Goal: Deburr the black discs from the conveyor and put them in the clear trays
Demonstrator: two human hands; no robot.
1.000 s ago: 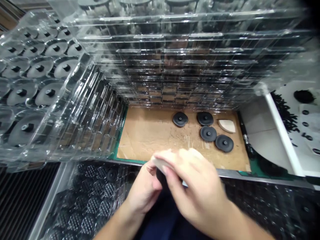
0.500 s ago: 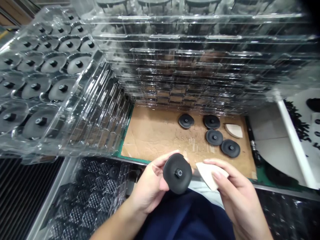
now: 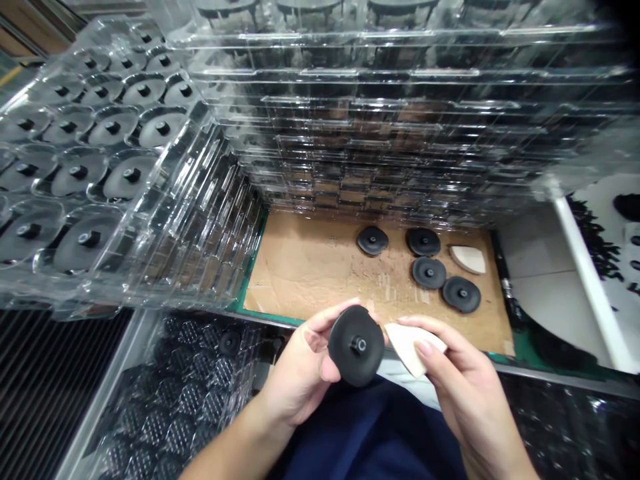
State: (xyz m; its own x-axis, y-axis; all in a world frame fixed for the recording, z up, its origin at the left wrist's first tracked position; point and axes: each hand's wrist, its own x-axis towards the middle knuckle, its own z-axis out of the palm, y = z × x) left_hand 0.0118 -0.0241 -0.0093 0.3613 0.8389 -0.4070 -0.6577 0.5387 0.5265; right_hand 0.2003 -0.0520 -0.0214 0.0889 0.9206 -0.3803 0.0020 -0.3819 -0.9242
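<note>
My left hand (image 3: 295, 377) grips a black rounded disc (image 3: 345, 360) by its edge, with the short central stub facing up at me. Between the thumb and fingers of my right hand (image 3: 460, 373) is a cream-coloured, wedge-shaped pad (image 3: 413, 350), its pointed end close to the disc's right edge. Whether the tip touches the disc I cannot tell. Beyond my hands, several similar black discs (image 3: 429, 273) lie stub-up on a sheet of brown cardboard (image 3: 305, 267). A second cream wedge pad (image 3: 469, 259) rests at the cardboard's right side.
Tall stacks of clear plastic trays (image 3: 350, 140) wall off the back. On the left, another tray stack (image 3: 165, 220) carries discs in its top pockets. A bin (image 3: 170, 400) of dark parts sits lower left. At right stands a white-edged panel (image 3: 590, 280).
My right hand has brought the wedge pad slightly leftward, nearer the disc. The left hand and its disc have barely shifted.
</note>
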